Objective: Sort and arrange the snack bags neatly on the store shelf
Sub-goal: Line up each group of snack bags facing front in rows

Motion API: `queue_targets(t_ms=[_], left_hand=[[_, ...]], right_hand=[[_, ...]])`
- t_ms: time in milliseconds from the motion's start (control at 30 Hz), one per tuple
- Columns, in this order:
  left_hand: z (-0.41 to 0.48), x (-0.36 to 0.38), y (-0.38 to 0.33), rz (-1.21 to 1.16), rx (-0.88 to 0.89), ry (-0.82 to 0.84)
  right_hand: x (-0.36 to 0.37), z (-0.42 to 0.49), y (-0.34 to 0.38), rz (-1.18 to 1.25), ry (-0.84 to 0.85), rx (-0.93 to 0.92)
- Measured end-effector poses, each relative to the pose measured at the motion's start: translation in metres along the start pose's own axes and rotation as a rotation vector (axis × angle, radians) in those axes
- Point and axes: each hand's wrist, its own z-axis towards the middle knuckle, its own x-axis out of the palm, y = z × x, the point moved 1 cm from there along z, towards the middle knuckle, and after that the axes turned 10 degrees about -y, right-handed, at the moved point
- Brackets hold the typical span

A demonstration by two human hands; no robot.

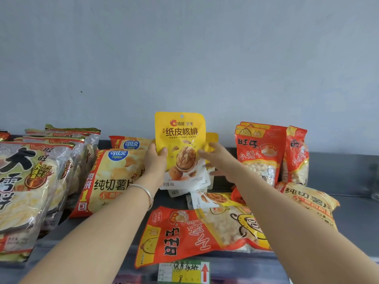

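A yellow walnut bag (182, 140) stands upright at the middle of the shelf. My left hand (155, 160) grips its left edge, thumb on the front. More yellow walnut bags (212, 140) stand just behind it, and another one (211, 198) lies flat below. My right hand (217, 158) reaches in from the right with fingers spread, touching the right side of the standing walnut bags; it is blurred. A red bag of small buns (184, 234) lies flat at the front edge.
Two red bun bags (260, 152) stand upright on the right, with a chip bag (307, 199) lying flat below them. Chip bags (110, 177) and rice cracker bags (26, 191) stand on the left. A price tag (184, 271) hangs on the dark shelf (352, 222) edge.
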Motion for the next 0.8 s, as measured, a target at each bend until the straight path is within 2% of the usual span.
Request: queue_targets(t_ms=[167, 300, 433, 633, 800], left_hand=[[0.002, 0.001, 0.003, -0.083, 0.020, -0.016], [0.006, 0.006, 0.017, -0.021, 0.020, 0.039], [-0.003, 0.012, 0.033, 0.058, -0.020, 0.144], [-0.017, 0.025, 0.051, 0.412, 0.281, 0.314], [-0.023, 0.031, 0.062, 0.529, 0.327, 0.324]], right_hand=[[0.015, 0.012, -0.012, -0.018, -0.054, 0.039], [0.028, 0.025, -0.020, -0.065, -0.052, 0.116], [0.034, 0.032, -0.036, -0.300, -0.115, 0.090], [0.021, 0.043, -0.039, -0.349, -0.103, 0.109], [0.010, 0.037, -0.055, -0.461, 0.023, 0.096]])
